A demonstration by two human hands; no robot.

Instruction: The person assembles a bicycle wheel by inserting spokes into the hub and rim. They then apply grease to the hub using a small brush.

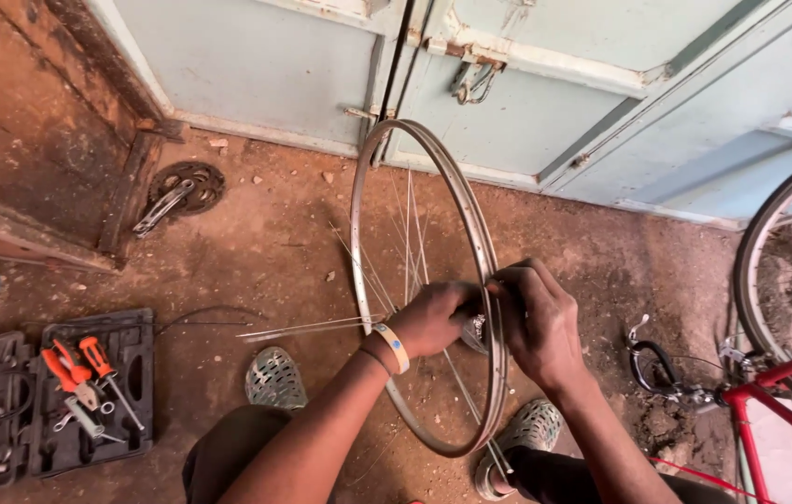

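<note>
A bare metal bicycle rim (372, 177) stands upright on the dirt floor between my feet, its thin spokes (405, 233) fanning out from a hub (476, 329) near its right side. My left hand (428, 317), with a yellow wristband, reaches through the rim and grips the hub area. My right hand (536, 313) closes around the rim's right edge and the hub from the other side. The hub is mostly hidden by my fingers. A few loose spokes (302, 328) stick out leftward.
An open black tool case (133, 329) with orange-handled pliers and screwdrivers lies at the lower left. A crankset (181, 191) lies near the wooden frame. A red bicycle (788, 373) stands at the right. Pale blue metal doors (554, 112) fill the back.
</note>
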